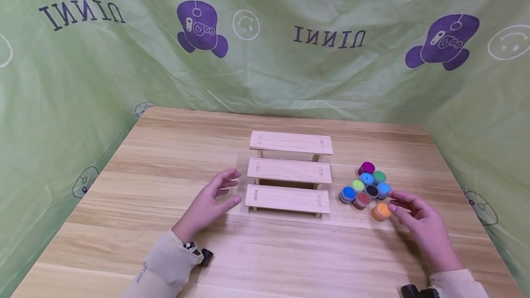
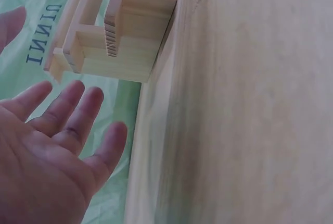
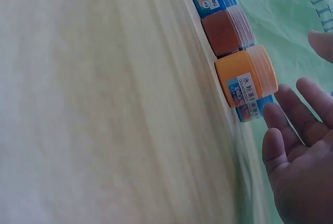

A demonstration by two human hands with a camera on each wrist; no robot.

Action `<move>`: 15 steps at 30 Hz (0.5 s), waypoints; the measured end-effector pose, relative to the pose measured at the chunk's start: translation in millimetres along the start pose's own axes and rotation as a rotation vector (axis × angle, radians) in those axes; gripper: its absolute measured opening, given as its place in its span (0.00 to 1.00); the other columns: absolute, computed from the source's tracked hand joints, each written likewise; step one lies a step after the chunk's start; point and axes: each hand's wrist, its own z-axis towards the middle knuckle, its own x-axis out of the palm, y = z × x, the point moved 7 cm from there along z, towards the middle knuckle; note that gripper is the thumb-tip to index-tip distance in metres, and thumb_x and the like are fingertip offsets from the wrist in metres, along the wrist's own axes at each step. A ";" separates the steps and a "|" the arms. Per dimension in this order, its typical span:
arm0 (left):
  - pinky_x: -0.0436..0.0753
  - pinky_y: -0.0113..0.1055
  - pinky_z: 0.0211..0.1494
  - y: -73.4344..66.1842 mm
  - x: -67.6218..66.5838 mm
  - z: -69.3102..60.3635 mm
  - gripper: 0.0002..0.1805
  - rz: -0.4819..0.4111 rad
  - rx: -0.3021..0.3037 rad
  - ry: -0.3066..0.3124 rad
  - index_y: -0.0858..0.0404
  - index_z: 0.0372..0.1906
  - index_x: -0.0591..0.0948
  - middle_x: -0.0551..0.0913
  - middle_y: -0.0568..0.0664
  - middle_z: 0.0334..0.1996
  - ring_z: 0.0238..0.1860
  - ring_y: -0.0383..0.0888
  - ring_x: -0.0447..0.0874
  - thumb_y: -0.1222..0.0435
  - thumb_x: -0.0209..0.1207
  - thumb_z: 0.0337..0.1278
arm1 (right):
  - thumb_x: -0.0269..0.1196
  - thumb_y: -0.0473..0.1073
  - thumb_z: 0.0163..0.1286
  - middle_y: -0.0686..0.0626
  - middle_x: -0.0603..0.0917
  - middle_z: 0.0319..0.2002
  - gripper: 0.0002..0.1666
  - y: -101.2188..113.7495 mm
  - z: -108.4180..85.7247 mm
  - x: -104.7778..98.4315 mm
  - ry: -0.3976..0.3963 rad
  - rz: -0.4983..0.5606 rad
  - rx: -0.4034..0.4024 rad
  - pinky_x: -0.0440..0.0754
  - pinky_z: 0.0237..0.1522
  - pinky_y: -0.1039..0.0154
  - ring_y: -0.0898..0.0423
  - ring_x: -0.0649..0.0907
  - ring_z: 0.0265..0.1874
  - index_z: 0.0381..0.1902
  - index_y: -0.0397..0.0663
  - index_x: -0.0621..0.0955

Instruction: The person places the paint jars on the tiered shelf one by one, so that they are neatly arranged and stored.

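While the left hand (image 1: 211,206) hangs by the left end of the shelf (image 1: 289,170), its fingers are spread loose and hold nothing. The right hand (image 1: 426,226) is loose too, its fingertips just beside the orange pot (image 1: 381,212); I can't tell if they touch, but it grips nothing. That pot stands on the table (image 1: 165,243), close to the other pots (image 1: 362,200), right of the shelf. The boards (image 1: 287,199) rise like stairs because, I think, the side wall (image 2: 130,62) props them up.
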 end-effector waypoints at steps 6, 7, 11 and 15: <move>0.77 0.48 0.64 12.7 7.5 4.5 0.36 -0.086 -0.094 0.067 0.62 0.73 0.66 0.70 0.55 0.70 0.67 0.56 0.72 0.66 0.67 0.62 | 0.63 0.46 0.74 0.73 0.81 0.46 0.30 -9.8 2.6 1.4 0.034 0.070 0.041 0.83 0.41 0.73 0.73 0.80 0.44 0.66 0.35 0.72; 0.78 0.46 0.64 14.4 8.7 5.0 0.36 -0.099 -0.111 0.077 0.62 0.73 0.66 0.70 0.54 0.70 0.67 0.55 0.72 0.65 0.67 0.62 | 0.64 0.45 0.74 0.73 0.82 0.46 0.29 -10.7 2.9 1.6 0.037 0.095 0.041 0.83 0.41 0.73 0.73 0.81 0.44 0.65 0.35 0.73; 0.80 0.39 0.60 19.1 13.1 6.2 0.40 -0.143 -0.154 0.114 0.62 0.74 0.64 0.69 0.54 0.71 0.64 0.54 0.76 0.62 0.69 0.61 | 0.66 0.40 0.71 0.69 0.84 0.46 0.24 -11.9 3.8 2.6 0.055 0.202 0.022 0.82 0.41 0.75 0.71 0.82 0.44 0.62 0.35 0.76; 0.81 0.36 0.58 21.4 16.4 7.8 0.41 -0.180 -0.158 0.136 0.61 0.75 0.64 0.69 0.55 0.71 0.61 0.54 0.79 0.62 0.69 0.60 | 0.66 0.40 0.71 0.68 0.84 0.46 0.24 -13.5 4.5 4.7 0.071 0.224 0.024 0.81 0.43 0.77 0.72 0.82 0.45 0.60 0.34 0.77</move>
